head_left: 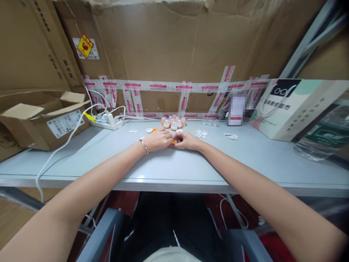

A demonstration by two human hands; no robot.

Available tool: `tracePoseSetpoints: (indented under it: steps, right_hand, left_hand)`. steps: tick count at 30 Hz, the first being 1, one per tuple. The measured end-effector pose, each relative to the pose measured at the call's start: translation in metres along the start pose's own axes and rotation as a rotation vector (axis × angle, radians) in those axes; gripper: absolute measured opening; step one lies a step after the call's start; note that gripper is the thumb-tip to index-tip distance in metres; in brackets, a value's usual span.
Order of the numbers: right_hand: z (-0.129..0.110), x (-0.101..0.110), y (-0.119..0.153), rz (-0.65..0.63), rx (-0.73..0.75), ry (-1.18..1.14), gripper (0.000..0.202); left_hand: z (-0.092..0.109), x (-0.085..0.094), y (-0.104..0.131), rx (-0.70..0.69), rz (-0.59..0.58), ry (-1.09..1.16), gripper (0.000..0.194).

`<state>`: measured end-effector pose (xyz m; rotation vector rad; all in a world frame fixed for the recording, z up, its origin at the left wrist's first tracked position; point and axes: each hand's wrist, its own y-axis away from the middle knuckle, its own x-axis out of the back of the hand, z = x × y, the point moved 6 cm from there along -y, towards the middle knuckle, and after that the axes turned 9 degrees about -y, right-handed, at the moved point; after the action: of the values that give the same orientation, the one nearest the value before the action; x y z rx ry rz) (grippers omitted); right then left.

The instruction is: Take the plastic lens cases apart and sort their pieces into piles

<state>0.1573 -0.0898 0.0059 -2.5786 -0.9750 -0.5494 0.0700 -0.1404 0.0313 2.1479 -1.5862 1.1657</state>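
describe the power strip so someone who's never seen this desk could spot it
On the grey table, find the open cardboard box at the left end. Just right of it lies the power strip. Unlike the brown box, it is low and white, with a white plug standing in it and cables around it.
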Motion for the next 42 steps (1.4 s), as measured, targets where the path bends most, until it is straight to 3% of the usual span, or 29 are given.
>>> tracePoseSetpoints:
  steps: [7, 10, 13, 16, 19, 25, 32, 37, 42]
  right_hand:
    - [-0.002, 0.000, 0.001, 0.013, -0.024, -0.012, 0.041]
    - [-0.002, 0.001, 0.002, 0.026, -0.042, 0.002, 0.044]
    - [-0.002, 0.001, 0.002, 0.002, -0.051, 0.013, 0.045]
    - [-0.001, 0.001, 0.002, -0.015, -0.050, 0.007, 0.042]
    - [0.001, 0.002, 0.001, -0.023, -0.048, 0.001, 0.040]
    - [-0.001, 0.001, 0.001, -0.014, -0.044, 0.029, 0.038]
    - [-0.001, 0.001, 0.002, 0.000, -0.036, 0.012, 0.037]
    - [-0.004, 0.006, 0.000, 0.043, -0.032, -0.088, 0.040]
    - [-0.010, 0.044, 0.002, 0.369, 0.037, -0.239, 0.039]
  left_hand:
    - [-0.019, 0.000, 0.000, 0.176, -0.019, 0.212, 0.027]
    - [-0.057, 0.010, 0.022, 0.358, -0.031, 0.296, 0.023]
    - [-0.111, 0.017, 0.075, 0.639, -0.076, 0.340, 0.024]
    - [-0.148, -0.005, 0.141, 0.912, -0.515, 0.323, 0.019]
    - [-0.157, -0.024, 0.174, 0.971, -0.737, 0.337, 0.019]
    - [-0.138, -0.045, 0.155, 0.884, -0.819, 0.333, 0.019]
    - [-0.131, -0.044, 0.146, 0.850, -0.821, 0.407, 0.012]
    - [-0.136, -0.021, 0.127, 0.889, -0.632, 0.305, 0.029]
    - [-0.117, -0.003, 0.085, 0.799, -0.287, 0.336, 0.032]
